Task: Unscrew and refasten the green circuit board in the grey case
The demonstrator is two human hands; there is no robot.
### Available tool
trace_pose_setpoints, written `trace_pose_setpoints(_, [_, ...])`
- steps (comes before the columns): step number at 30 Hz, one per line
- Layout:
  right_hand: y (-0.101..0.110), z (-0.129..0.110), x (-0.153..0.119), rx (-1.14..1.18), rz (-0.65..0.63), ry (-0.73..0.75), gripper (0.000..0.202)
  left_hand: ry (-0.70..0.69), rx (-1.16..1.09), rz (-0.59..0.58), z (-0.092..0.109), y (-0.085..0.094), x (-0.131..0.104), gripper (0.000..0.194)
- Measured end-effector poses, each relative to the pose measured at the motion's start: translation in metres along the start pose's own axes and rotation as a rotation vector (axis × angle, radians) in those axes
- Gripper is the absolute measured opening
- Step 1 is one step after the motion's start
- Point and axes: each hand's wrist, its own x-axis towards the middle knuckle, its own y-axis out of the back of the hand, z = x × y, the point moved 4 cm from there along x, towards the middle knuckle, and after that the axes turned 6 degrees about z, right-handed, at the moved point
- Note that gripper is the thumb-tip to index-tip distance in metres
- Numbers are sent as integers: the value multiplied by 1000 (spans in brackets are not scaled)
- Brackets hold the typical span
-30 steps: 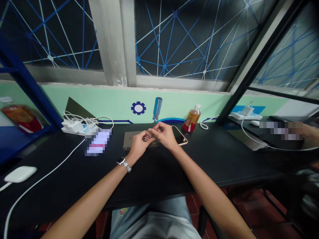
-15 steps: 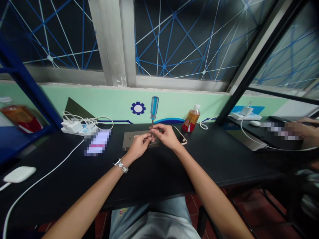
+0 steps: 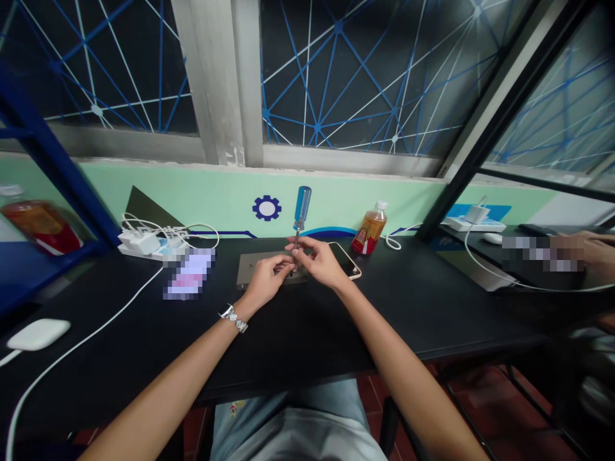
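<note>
While the right hand (image 3: 319,261) grips the screwdriver (image 3: 302,206) by its shaft, it stands near-upright at frame centre | left hand (image 3: 267,276): cannot tell whether its grip holds anything | grey box (image 3: 246,270): beneath, on worktop (image 3: 307,339)

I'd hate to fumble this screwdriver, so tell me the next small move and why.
Probably ease the screwdriver a little nearer upright with the right hand: that hand holds it by the shaft, and the handle above leans slightly to the right. The left hand is near its lower end, over the grey slab; the tip can't be made out.
</note>
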Motion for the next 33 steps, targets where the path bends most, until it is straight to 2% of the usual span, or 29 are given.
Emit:
trace_pose_setpoints(2, [1, 2, -1, 34, -37, -27, 36, -9, 7, -12, 1, -1, -1, 21])
trace_pose_setpoints(7, [2, 6, 1, -75, 119, 41, 24, 2, 10, 67, 5, -2, -2, 23])
trace_pose_setpoints(10, [-2, 7, 2, -117, 159, 56, 22, 26, 27, 132, 5, 0, 0, 24])
trace_pose_setpoints(14, [-4, 4, 3, -169, 199, 61, 26, 39, -14, 100, 4, 0, 3, 22])
trace_pose_setpoints(17, [-3, 0, 2, -171, 157, 83, 26, 60, -43, 37, 1, 0, 3, 22])
trace_pose_setpoints(22, [-2, -2, -2, -48, -17, 29, 39, 25, -69, -53, 1, 0, 3, 23])
trace_pose_setpoints(25, [-1, 2, -1, 5, -16, -19, 38, 16, -73, -67, 0, 0, 3, 23])
trace_pose_setpoints(27, [1, 4, 0, -11, 32, -1, 34, 34, -117, -72, -1, -3, 3, 24])
trace_pose_setpoints(30, [3, 4, 2, -79, 117, 55, 26, 52, -117, -2, -2, -4, 2, 31])
trace_pose_setpoints(33, [2, 4, 3, -99, 160, 64, 23, 39, -55, 112, -4, -3, 2, 29])
